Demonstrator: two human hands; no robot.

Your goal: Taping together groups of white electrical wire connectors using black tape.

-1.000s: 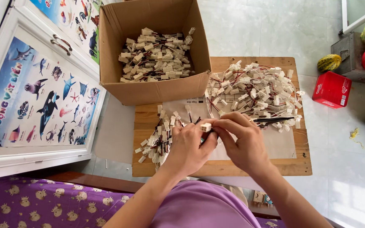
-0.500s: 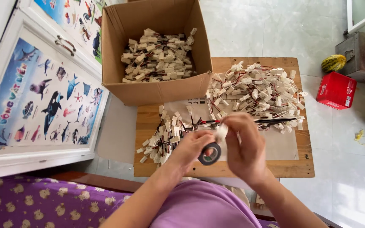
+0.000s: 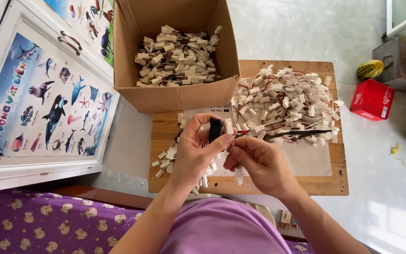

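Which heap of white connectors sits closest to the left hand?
The small heap on the board's left edge, just under the left hand; the big tangled pile lies to the right, and the rest fill the cardboard box.

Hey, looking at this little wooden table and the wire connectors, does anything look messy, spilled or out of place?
Mostly tidy. A few white connectors from the small pile hang past the wooden table's left edge, by the left hand. A yellow scrap lies on the floor at right. Nothing looks damaged.

Bare forearms, two bare hands — left hand (image 3: 191, 153), right hand (image 3: 259, 162) — lilac-purple top.
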